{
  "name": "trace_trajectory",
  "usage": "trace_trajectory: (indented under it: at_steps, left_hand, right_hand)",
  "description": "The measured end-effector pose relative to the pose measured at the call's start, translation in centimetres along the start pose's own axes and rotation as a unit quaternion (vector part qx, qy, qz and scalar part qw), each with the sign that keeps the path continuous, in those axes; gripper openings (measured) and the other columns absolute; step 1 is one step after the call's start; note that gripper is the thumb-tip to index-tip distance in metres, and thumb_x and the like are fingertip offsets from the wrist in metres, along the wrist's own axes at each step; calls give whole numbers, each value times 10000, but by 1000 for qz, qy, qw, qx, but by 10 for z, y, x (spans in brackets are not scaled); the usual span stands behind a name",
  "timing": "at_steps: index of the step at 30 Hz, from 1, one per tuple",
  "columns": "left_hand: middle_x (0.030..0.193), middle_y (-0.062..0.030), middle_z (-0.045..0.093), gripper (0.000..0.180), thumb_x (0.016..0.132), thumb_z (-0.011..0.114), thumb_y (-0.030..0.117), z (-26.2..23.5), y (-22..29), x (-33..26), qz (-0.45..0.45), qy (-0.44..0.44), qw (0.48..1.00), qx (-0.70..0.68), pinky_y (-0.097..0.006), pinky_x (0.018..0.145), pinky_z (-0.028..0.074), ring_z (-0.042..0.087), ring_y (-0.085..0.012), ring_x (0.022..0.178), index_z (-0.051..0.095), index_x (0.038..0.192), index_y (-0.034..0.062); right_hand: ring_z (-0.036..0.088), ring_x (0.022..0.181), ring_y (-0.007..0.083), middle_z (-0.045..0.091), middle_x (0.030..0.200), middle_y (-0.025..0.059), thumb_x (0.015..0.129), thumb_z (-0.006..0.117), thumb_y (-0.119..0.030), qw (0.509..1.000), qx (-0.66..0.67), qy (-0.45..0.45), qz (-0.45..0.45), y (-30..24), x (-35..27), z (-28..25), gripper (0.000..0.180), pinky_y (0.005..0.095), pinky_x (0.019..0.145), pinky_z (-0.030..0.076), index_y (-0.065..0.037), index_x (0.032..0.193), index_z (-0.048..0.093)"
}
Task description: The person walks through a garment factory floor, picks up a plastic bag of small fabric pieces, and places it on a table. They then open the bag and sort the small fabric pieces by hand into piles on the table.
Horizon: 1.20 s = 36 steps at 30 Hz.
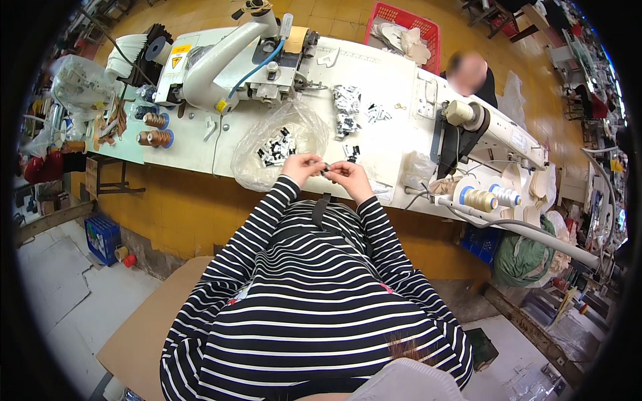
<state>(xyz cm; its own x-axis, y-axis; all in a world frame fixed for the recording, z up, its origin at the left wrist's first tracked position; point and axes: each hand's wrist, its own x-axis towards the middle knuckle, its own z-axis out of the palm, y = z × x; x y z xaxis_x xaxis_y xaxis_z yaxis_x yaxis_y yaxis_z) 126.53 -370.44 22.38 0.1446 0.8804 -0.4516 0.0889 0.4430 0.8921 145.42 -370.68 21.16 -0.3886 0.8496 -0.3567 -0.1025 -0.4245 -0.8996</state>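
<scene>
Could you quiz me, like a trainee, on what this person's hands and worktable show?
1. True or false: both hands, left hand and right hand, meet on one small black piece.
2. What lies just left of the left hand? A. clear plastic bag of small black-and-white pieces; B. a red basket; C. a blue crate.
3. Fill in: the thread cones stand to the person's ____ side.

Key
1. True: the fingertips of both hands pinch it above the white table edge.
2. A. The bag lies open on the table, below the sewing machine.
3. Right: one tan, one white.
</scene>
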Motion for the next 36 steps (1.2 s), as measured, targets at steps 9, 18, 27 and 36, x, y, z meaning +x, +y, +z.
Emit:
trace_trajectory:
  at_steps: [9, 18, 27, 36]
  left_hand:
    - [970, -125, 641, 453, 761, 699, 228, -86, -54, -2, -20, 222, 965, 141, -275, 796, 468, 615, -179, 854, 559, 1140, 24]
    - [986, -80, 638, 253, 836, 614, 117, -65, -44, -12, 16, 133, 991, 6, -252, 824, 455, 593, -137, 898, 596, 1058, -3]
    - [1023, -21, 625, 339, 873, 586, 253, 8, 3, 0, -65, -59, 995, -40, -228, 806, 438, 562, -82, 932, 577, 1138, 41]
    - [767, -31, 635, 200, 795, 670, 145, -22, -23, 17, -79, 72, 992, -64, -203, 630, 494, 606, -105, 672, 649, 896, -27]
  right_hand:
    - [570, 822, 206, 597, 841, 101, 708, 722, -321, 802, -497, 328, 48, 42, 60, -56, 406, 339, 732, 462, -1, 938, 626]
    - [585, 742, 272, 600, 784, 103, 706, 705, -268, 836, -480, 263, 28, 56, 73, -59, 249, 361, 728, 456, -40, 805, 691]
    - [529, 754, 50, 637, 851, -32, 844, 618, -206, 978, 119, 164, 44, -6, 12, -31, 227, 217, 678, 386, -40, 995, 647]
    - [553, 864, 130, 593, 1045, 51, 854, 580, -184, 981, -68, 178, -43, 6, 13, 0, 247, 268, 777, 433, -46, 1054, 625]
